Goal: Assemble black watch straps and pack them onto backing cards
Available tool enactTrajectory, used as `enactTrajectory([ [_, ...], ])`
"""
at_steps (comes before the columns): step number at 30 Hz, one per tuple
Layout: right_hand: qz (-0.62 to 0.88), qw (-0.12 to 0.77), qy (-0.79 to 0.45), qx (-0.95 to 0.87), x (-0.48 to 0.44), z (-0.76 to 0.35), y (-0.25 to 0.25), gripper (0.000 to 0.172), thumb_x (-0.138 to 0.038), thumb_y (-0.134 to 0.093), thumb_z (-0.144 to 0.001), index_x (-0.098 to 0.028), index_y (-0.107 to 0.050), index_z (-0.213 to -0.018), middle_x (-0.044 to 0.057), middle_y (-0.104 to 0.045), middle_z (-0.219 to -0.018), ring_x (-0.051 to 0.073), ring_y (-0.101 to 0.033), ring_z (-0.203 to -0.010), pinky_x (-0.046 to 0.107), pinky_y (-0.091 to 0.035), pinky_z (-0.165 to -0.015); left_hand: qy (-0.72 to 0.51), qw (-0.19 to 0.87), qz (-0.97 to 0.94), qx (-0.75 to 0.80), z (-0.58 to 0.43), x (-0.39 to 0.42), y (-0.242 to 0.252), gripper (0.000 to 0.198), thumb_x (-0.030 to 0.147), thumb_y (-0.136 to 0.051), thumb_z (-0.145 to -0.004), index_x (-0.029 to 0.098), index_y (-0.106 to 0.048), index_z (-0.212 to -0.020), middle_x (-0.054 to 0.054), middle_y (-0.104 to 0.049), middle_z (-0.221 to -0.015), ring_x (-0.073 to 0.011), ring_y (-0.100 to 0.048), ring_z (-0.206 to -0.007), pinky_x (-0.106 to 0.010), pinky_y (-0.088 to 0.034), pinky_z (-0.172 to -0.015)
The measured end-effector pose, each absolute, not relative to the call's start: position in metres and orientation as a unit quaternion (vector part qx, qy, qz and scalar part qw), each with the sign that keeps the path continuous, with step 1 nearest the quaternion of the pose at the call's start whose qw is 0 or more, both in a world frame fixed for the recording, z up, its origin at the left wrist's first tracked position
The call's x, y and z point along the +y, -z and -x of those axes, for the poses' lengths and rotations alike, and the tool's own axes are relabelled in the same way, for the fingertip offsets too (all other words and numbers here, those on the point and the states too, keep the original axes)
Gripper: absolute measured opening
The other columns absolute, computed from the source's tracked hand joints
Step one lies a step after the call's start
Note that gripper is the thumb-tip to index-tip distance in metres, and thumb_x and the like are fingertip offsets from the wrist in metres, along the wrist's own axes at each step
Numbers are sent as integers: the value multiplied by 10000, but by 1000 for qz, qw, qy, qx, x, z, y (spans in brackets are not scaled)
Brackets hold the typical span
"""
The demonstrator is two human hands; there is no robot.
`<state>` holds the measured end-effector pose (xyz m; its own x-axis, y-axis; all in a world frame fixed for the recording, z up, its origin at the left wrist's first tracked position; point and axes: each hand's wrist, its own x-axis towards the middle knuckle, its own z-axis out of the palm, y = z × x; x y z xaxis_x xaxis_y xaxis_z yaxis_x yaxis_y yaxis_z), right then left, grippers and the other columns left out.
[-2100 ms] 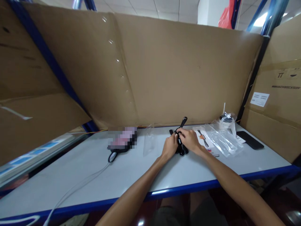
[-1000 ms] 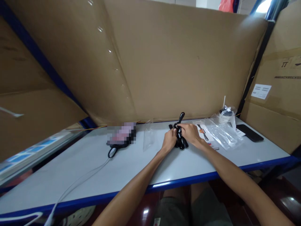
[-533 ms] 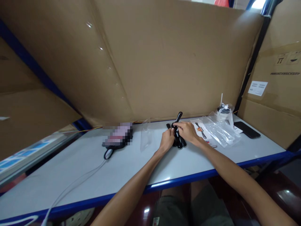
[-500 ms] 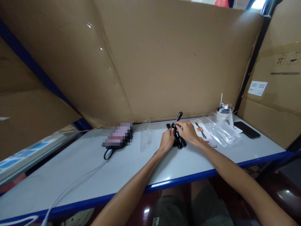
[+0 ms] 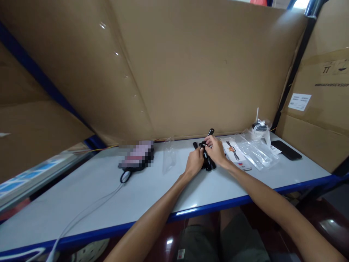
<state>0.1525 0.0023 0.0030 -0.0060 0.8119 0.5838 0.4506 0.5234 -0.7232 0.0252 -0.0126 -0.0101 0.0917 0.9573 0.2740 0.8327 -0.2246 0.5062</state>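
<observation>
My left hand (image 5: 195,160) is closed at the middle of a black two-handled tool that looks like a spokeshave (image 5: 211,131), one glossy handle sticking out beyond my fingers. My right hand (image 5: 215,148) pinches at the same middle part from the other side; a small shiny piece shows by its fingertips. Beneath my hands lie more black handles (image 5: 208,167) in a bundle on the table. Fingers hide most of the tool's centre. Just right of my right hand, a white printed box (image 5: 233,149) pictures a similar black tool.
Clear plastic bags (image 5: 255,154) lie to the right, beside a bagged cup with a straw (image 5: 260,127) and a black phone (image 5: 286,150). Left are another clear bag (image 5: 169,156) and a blurred device (image 5: 137,158) with a white cable (image 5: 92,203). Cardboard (image 5: 191,80) walls the back.
The held tool's upper handle has shifted slightly to the right and tilted more. My right fingers have moved a little on its middle. My left hand stays nearly in place.
</observation>
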Motion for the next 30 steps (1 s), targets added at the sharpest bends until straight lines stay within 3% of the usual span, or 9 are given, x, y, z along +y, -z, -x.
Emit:
enactTrajectory([
  [3,514,532,-338,-582,1,-152,-9,90,-240,-651,-871,-209,-571,-896,-26,-625,-739,128,-607,-650,231,-501,-609,-272,108,-721,629,-25,-14,7,430,289,-282,-1066,135,-676,-994,-178,-755,-974,-255,-711,-894,-289,-401,-705],
  [5,518,490,-468,-522,-1,-152,-14,202,-360,-603,-945,-190,-566,-844,-16,-612,-648,114,-570,-533,211,-461,-498,-261,95,-716,640,-25,-17,5,416,310,-285,-1067,141,-665,-1054,-183,-754,-983,-264,-716,-897,-294,-401,-700],
  [9,454,462,-586,-487,-5,-153,-17,188,-233,-592,-941,-156,-593,-769,8,-642,-624,83,-568,-496,181,-472,-500,-232,66,-718,653,-26,-24,3,392,337,-289,-1066,159,-631,-1135,-193,-748,-986,-294,-722,-900,-314,-411,-699],
  [12,461,500,-493,-542,-3,-151,-13,105,-125,-600,-865,-190,-572,-787,-28,-641,-622,101,-587,-509,200,-493,-524,-213,58,-725,652,-26,-25,2,399,337,-278,-1065,158,-629,-1132,-202,-745,-987,-321,-722,-925,-329,-423,-705],
  [16,461,527,-254,-667,0,-149,-4,170,-64,-594,-798,-227,-593,-846,-46,-653,-685,137,-639,-648,236,-507,-642,-211,57,-725,654,-26,-25,1,419,345,-269,-1065,155,-635,-1142,-206,-744,-991,-333,-721,-935,-338,-434,-714],
  [18,448,528,-191,-696,1,-149,-1,186,-54,-597,-788,-228,-613,-853,-37,-668,-731,147,-649,-724,254,-506,-721,-219,59,-722,654,-25,-25,1,425,348,-270,-1065,154,-637,-1155,-205,-745,-994,-324,-722,-929,-335,-436,-719],
  [23,441,533,-184,-698,7,-152,3,111,-113,-634,-816,-222,-646,-832,-38,-644,-726,145,-623,-695,251,-485,-703,-244,75,-721,644,-24,-19,4,425,342,-295,-1063,148,-671,-1105,-198,-751,-992,-297,-719,-934,-319,-434,-740],
  [30,421,510,-116,-741,6,-158,-1,217,-34,-590,-770,-202,-726,-794,-2,-639,-831,135,-595,-724,257,-463,-750,-298,122,-730,602,-23,-6,13,394,269,-340,-1040,141,-706,-968,-167,-753,-959,-251,-695,-888,-299,-413,-734],
])
